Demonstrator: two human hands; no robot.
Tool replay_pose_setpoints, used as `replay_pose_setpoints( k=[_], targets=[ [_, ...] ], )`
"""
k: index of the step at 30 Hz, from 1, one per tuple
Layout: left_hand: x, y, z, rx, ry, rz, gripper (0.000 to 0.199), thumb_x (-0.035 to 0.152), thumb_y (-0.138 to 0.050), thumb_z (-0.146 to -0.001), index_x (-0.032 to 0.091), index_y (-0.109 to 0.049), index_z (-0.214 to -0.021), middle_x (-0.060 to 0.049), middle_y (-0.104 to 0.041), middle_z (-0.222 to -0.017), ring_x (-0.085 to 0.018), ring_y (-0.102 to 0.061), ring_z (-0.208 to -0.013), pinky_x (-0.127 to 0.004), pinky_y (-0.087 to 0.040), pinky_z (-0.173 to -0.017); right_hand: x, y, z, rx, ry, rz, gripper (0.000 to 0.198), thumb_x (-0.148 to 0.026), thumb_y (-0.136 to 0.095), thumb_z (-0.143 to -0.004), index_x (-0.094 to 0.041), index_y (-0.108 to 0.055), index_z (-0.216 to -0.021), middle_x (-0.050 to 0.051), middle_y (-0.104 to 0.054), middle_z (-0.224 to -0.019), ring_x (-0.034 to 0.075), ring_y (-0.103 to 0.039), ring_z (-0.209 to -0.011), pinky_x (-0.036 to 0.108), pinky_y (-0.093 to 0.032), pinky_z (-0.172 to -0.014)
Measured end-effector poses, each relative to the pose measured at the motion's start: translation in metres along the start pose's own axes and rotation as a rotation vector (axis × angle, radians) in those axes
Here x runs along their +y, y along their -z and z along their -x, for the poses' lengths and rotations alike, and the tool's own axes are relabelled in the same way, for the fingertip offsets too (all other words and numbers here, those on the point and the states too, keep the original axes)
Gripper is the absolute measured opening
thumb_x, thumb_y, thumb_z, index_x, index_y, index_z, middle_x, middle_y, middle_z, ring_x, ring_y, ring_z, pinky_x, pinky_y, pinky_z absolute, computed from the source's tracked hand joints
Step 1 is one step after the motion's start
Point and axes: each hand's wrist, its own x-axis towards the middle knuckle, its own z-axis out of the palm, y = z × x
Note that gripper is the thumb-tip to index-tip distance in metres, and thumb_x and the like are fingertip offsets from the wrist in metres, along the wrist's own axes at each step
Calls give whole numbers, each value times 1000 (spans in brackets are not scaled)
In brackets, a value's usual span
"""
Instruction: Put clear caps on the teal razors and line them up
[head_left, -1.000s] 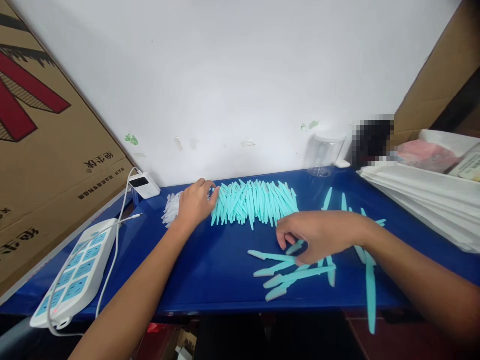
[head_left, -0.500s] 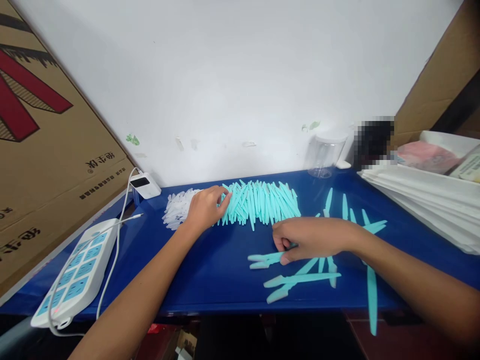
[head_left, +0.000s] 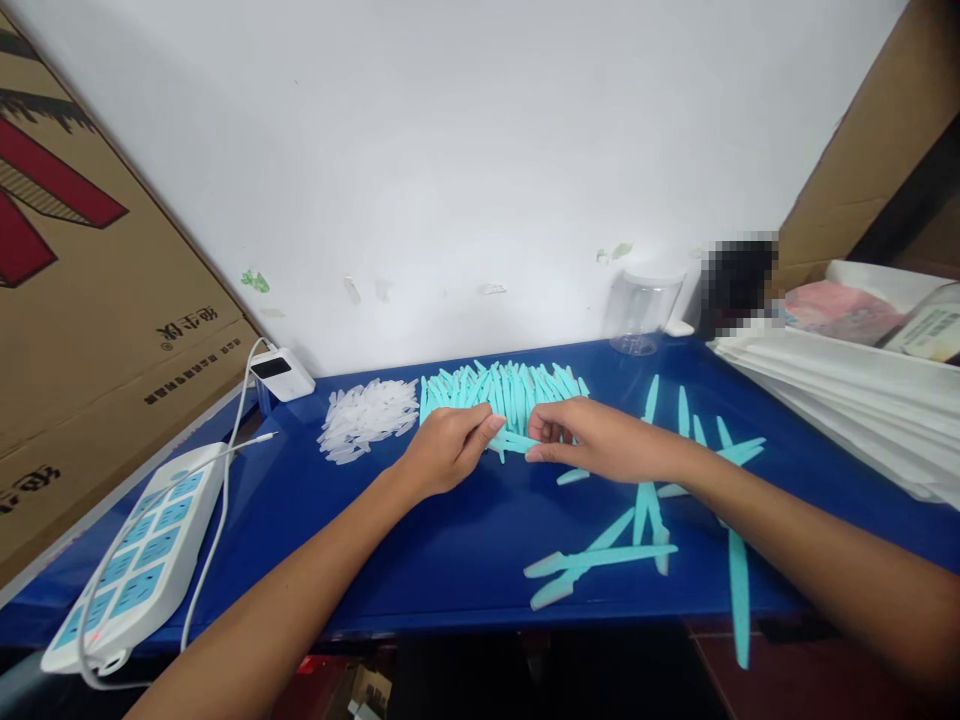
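Between my two hands are turquoise eyebrow razors (head_left: 516, 442), at least two, lying nearly level just in front of the pile. My right hand (head_left: 581, 437) pinches their right end between thumb and curled fingers. At their left end, the thumb and forefinger of my left hand (head_left: 450, 448) are closed; the very tips are hidden there. Behind both hands spreads a dense pile of the same razors (head_left: 514, 390). To its left lies a heap of small translucent white caps (head_left: 365, 415). More razors are scattered loosely under and around my right forearm, including a crossed pair (head_left: 607, 560).
A white power strip (head_left: 142, 560) with a cable and a small white device (head_left: 283, 374) stand at left, beside a big cardboard box (head_left: 112, 290). At the back right are a clear jar (head_left: 646, 310) and stacked white sheets (head_left: 840, 400). One razor (head_left: 739, 600) overhangs the blue table's front edge.
My left hand has left the piles and come forward to the razors. My right hand has lifted razors off the table front and carried them up and left to meet it.
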Motion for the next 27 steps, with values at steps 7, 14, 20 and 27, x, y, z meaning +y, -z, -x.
replay_pose_setpoints(
  k=[7, 14, 20, 27],
  targets=[
    [-5, 6, -3, 65, 15, 58, 49, 42, -43, -110, 20, -33, -67, 5, -30, -59, -10, -30, -53, -30, -25, -57, -8, 3, -4, 73, 32, -106, 40, -60, -69, -92, -21, -77, -86, 5, -74, -84, 21, -63, -76, 34, -44, -69],
    [4, 1, -8, 87, -10, 43, 48, 40, -44, -109, 21, -33, -68, 6, -28, -58, -10, -29, -52, -30, -24, -56, -6, 14, -2, 38, 30, -105, 38, -59, -74, -88, -21, -75, -80, 2, -68, -76, 18, -55, -70, 32, -40, -64],
    [-22, 27, -4, 360, 69, -95, 51, 44, -41, -109, 21, -32, -64, 4, -32, -57, -11, -33, -52, -29, -26, -57, 17, 43, 3, 17, 12, -22, 48, -64, -74, -84, -20, -66, -66, 0, -59, -66, 14, -45, -63, 31, -36, -61],
    [-69, 66, 3, 154, 552, -752, 57, 53, -29, -108, 19, -68, -83, -12, -67, -73, -28, -64, -73, -34, -36, -66, 65, 68, -3, 415, -419, 86, 46, -63, -79, -77, -17, -78, -79, 12, -79, -81, 27, -69, -76, 36, -50, -66]
  ],
)
